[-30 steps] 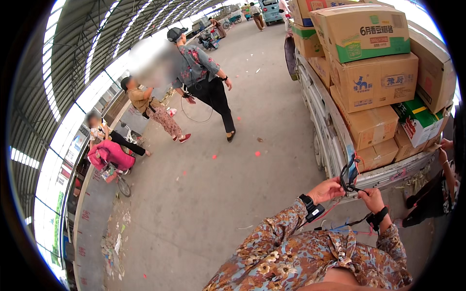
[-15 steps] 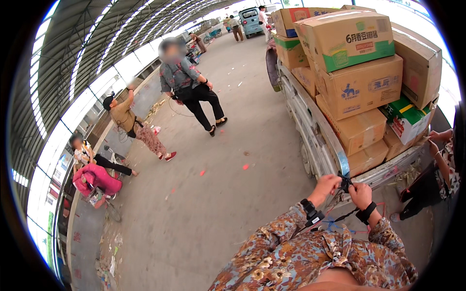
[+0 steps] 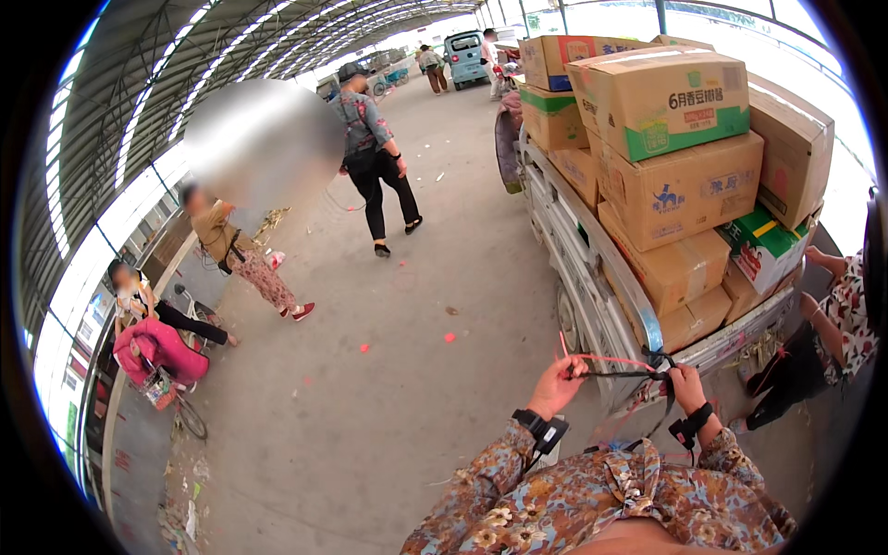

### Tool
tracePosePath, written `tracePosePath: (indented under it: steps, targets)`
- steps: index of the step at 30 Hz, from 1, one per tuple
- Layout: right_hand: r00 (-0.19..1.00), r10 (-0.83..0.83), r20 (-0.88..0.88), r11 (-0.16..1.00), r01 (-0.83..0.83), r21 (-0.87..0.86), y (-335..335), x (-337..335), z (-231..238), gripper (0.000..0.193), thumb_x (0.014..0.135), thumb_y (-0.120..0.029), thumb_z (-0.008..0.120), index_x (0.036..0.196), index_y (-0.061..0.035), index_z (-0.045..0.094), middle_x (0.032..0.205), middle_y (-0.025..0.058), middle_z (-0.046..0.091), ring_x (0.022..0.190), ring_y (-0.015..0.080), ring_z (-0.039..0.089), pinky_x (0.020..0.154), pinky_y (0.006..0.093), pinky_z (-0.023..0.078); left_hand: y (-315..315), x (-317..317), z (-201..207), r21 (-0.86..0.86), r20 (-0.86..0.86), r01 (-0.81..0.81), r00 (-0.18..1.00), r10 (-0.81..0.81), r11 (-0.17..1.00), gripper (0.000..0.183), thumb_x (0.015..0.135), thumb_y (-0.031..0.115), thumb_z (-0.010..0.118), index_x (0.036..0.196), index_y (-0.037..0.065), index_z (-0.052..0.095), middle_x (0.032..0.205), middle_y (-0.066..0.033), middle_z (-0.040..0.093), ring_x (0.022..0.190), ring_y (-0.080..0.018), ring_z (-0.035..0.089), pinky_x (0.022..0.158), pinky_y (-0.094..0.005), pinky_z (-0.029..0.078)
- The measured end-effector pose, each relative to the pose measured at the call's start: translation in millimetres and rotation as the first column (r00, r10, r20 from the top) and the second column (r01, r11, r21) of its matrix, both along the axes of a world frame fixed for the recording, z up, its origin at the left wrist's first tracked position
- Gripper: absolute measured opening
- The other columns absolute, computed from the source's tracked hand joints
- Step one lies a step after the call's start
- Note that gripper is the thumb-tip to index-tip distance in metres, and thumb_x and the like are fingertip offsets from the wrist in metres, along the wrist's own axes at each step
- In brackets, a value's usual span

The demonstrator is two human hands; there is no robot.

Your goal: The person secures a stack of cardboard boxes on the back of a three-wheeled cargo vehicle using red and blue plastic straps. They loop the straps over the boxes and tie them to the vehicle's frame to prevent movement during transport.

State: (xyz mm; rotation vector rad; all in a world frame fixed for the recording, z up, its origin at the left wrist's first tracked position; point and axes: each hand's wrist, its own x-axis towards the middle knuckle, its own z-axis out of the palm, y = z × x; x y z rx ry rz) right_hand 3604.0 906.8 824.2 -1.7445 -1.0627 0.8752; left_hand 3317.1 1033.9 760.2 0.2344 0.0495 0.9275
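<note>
Holding black strap (image 3: 609, 375) just beside corner of cart (image 3: 578, 264): left hand (image 3: 553, 388), fingers clamped on one stretch; right hand (image 3: 688, 388), fingers closed at bunched part. Pink cord (image 3: 610, 359) alongside. Cartons (image 3: 680, 190) stacked aboard.

Left hand (image 3: 555, 387) has open pavement (image 3: 351, 425) on its left, room to swing out that way. Black strap (image 3: 610, 375) spans the gap to the right hand (image 3: 688, 388), so no straight pass between them. Cart (image 3: 601, 282) corner sits just ahead of the right hand; stacked cartons (image 3: 683, 185) block reach beyond. Co-worker (image 3: 823, 338) limits room on the right.
</note>
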Motion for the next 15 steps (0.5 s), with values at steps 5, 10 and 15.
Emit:
tracePosePath:
  steps: [5,10,15]
  targets:
    - [0.998,0.055,-0.038,0.985,-0.061,-0.164,14.1,-60.5,6.9,0.022,0.091,-0.015,0.055,0.075,-0.0005,0.056,0.055,0.0011,0.052,0.043,0.0104,0.05,0.041,0.0265,0.04,8.9,-86.7,26.2,-0.091,0.195,0.074,0.979,-0.055,0.993,0.019,0.094,0.028,0.057,0.087,0.01,0.06,0.061,0.0023,0.046,0.065,-0.0137,0.048,0.094,-0.0399,0.044]
    - [0.985,0.121,0.127,0.97,-0.09,-0.225,26.9,-92.7,-1.8,0.022,0.087,-0.015,0.054,0.071,-0.0009,0.056,0.055,0.0014,0.052,0.044,0.0098,0.047,0.042,0.0271,0.039,36.2,-161.5,29.1,0.115,0.083,0.024,0.996,-0.034,0.993,0.028,0.097,0.034,0.055,0.107,0.009,0.063,0.055,0.0071,0.042,0.057,-0.0088,0.044,0.089,-0.0361,0.045]
    - [0.973,0.03,0.228,0.976,0.022,-0.219,54.6,-118.4,-10.1,0.024,0.084,-0.016,0.052,0.07,0.001,0.06,0.055,0.0036,0.055,0.047,0.0121,0.053,0.043,0.027,0.041,71.7,-243.7,0.5,0.083,0.29,0.061,0.953,-0.083,0.995,0.037,0.095,0.037,0.057,0.117,0.006,0.062,0.057,0.0067,0.042,0.056,-0.0076,0.042,0.074,-0.0305,0.044]
